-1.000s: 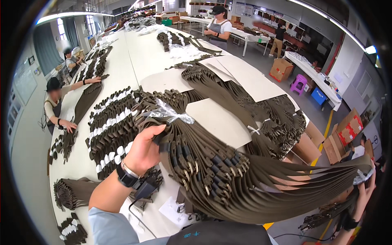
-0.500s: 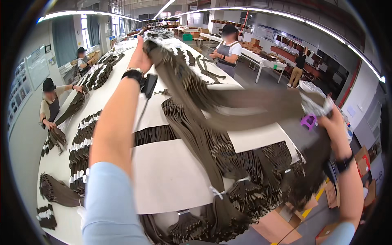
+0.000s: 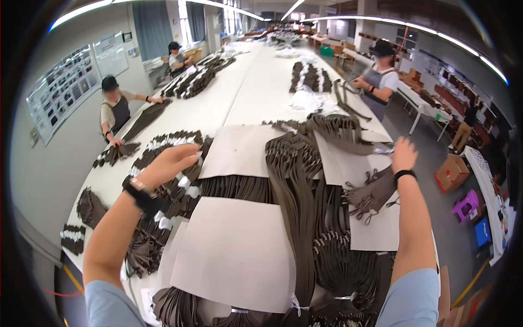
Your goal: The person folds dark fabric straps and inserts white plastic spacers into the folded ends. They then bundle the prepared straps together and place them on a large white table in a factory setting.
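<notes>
My left hand [image 3: 173, 163] is empty, fingers stretched forward above white-tied bundles of dark brown straps [image 3: 180, 188] on the left. On the right, my closed right hand [image 3: 404, 155] grips a bundle of dark brown straps [image 3: 348, 143] near its white, plastic-like wrap [image 3: 383, 150]. The bundle's far part rests at the top of the heap, while its near end [image 3: 376, 191], with looped tips, fans over a pale sheet below my wrist. My fingers hide part of the grip. Between my hands, long straps [image 3: 289, 180] lie lengthwise beside a large pale sheet [image 3: 234, 245].
Across the long white table [image 3: 245, 92] stand more strap bundles [image 3: 310, 76] and crumpled white plastic [image 3: 310, 101]. Two people work along the left side; another stands at the right edge [image 3: 381, 82]. A cardboard box [image 3: 452, 171] and purple stool [image 3: 466, 207] are on the floor at right.
The strap bundle, stretched in the air between both hands before, has come down onto the heap at right. My left hand has let go and moved down. The view has shifted.
</notes>
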Demonstrator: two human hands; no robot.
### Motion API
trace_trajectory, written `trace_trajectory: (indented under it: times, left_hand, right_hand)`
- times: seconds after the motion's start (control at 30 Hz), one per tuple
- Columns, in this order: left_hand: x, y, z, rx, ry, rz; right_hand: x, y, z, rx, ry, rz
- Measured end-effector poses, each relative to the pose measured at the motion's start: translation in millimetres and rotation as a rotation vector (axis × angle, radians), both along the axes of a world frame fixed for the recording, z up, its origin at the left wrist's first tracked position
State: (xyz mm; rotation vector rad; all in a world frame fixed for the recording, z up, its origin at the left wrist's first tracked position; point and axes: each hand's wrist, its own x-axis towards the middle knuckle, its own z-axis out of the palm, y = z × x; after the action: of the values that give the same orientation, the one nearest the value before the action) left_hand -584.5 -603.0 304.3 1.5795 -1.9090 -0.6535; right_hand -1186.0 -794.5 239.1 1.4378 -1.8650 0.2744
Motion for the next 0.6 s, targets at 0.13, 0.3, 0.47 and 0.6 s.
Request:
trace_trajectory:
  times: [0.13, 0.3, 0.47, 0.6]
  left_hand:
    - [74, 112, -21, 0.135, -0.006, 0.388]
    - [116, 199, -38, 0.167, 0.319, 0.642]
    - [121, 243, -41, 0.341, 0.230, 0.551]
    - [122, 281, -45, 0.419, 0.083, 0.428]
  right_hand:
    - [-16, -21, 16, 0.021, 0.067, 0.017]
    - [-24, -11, 2, 0.298, -0.029, 0.211]
    - [2, 54, 18, 0.515, 0.006, 0.502]
    - [-33, 98, 52, 0.442, 0.077, 0.743]
